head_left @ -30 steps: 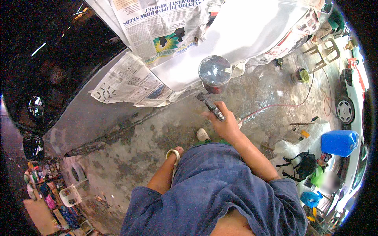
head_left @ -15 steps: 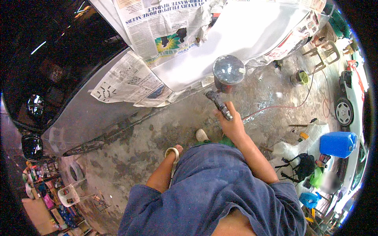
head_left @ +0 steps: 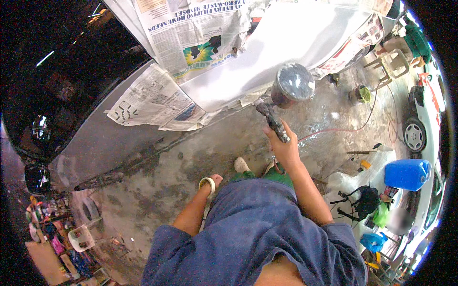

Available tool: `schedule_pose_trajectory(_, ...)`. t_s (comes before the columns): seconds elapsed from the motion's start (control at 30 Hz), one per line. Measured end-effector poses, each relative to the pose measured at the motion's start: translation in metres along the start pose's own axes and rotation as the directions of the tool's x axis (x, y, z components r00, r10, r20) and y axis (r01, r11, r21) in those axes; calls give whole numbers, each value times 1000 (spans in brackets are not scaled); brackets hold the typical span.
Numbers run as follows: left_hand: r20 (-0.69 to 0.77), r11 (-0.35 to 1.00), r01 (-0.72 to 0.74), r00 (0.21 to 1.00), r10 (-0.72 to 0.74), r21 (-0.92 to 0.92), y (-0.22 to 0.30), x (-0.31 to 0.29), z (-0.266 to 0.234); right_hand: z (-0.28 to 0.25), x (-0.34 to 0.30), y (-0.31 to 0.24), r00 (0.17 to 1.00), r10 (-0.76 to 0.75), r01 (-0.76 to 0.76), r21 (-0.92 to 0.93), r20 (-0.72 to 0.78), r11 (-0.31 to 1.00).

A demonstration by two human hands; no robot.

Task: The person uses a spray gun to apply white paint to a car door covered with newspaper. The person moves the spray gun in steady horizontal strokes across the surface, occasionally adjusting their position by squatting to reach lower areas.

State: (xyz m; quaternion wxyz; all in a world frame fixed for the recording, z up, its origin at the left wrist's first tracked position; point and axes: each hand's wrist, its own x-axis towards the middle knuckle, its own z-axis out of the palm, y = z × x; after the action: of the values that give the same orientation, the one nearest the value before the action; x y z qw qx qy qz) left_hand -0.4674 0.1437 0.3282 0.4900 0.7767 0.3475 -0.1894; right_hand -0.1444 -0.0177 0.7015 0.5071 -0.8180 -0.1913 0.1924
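My right hand (head_left: pixel 285 148) is wrapped round the grip of a spray gun (head_left: pixel 273 123), which has a round, paint-smeared cup (head_left: pixel 295 85) on top. The gun is held out in front of me, close to the lower edge of a shiny pale car panel (head_left: pixel 291 40). Newspaper sheets (head_left: pixel 195 28) cover the area around that panel. My left hand (head_left: pixel 216 179) hangs low by my left side, small in view, its fingers curled with nothing visible in them. Around the left wrist sits a pale ring like a roll of masking tape (head_left: pixel 206 182).
A red hose (head_left: pixel 338 129) crosses the wet, stained floor toward the gun. At right are a small bucket (head_left: pixel 360 94), a plastic chair (head_left: pixel 393 64), a blue jerrycan (head_left: pixel 407 174), a black bag (head_left: pixel 365 201) and a white car (head_left: pixel 431 128). Cluttered shelving (head_left: pixel 55 238) stands at lower left.
My right hand has carried the spray gun a little to the right along the panel. My left hand stays low at my side, and more of my feet shows.
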Motion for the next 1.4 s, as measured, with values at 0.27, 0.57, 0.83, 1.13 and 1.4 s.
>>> schedule_pose_trajectory(0.27,393,968,-47,918,-55,245,86,-13,55,-18,-31,70,997,-39,28,159,64,987)
schedule_pose_trajectory(0.57,810,931,-219,574,-119,292,164,-105,53,3,-23,195,984,174,-180,218,49,959)
schedule_pose_trajectory(0.83,929,936,-348,331,165,-42,243,57,118,53,53,341,1000,4,-2,229,-9,974)
schedule_pose_trajectory(1.13,735,495,-780,67,674,-383,235,208,217,138,121,494,994,-100,85,246,48,966)
schedule_pose_trajectory(1.4,459,299,-951,298,837,73,164,264,253,219,163,599,943,-305,321,116,-133,940)
